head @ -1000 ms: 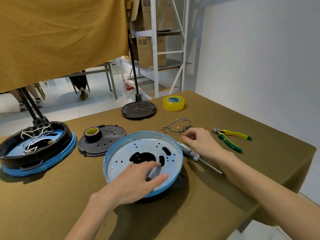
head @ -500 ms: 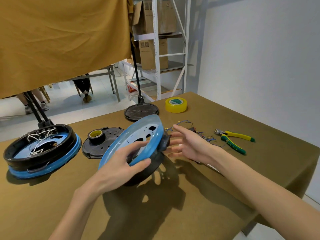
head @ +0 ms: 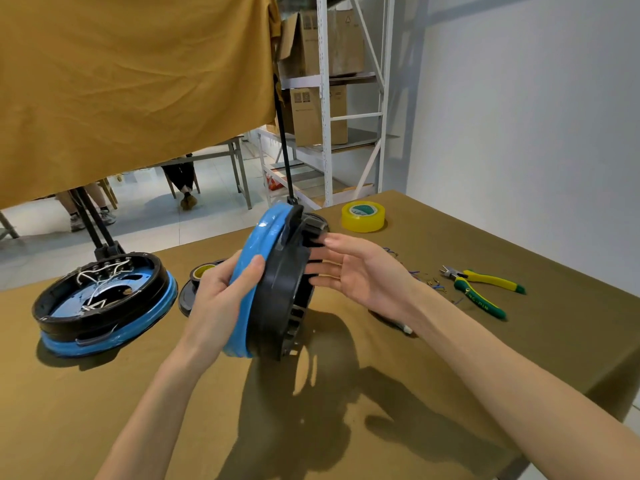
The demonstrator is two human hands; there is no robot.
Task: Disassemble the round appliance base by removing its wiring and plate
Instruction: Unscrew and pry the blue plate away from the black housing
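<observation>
The round appliance base (head: pixel 277 289), black with a blue rim, stands nearly on edge above the table, its metal plate side turned left and out of sight. My left hand (head: pixel 221 299) grips the blue rim, thumb over the edge. My right hand (head: pixel 360 271) is flat with straight fingers against the black underside. Removed thin wires (head: pixel 426 278) lie on the table behind my right hand.
A second black-and-blue base (head: pixel 104 303) with white wiring sits at the left. A black disc with a tape roll (head: pixel 201 271) lies behind my left hand. Yellow tape (head: pixel 363 216), yellow-green pliers (head: pixel 481 289) and a screwdriver tip (head: pixel 405 328) lie to the right on the olive table (head: pixel 519 341).
The base went from lying flat on the table to tilted, then nearly upright in my left hand. My right hand left the wires and came against the base's underside.
</observation>
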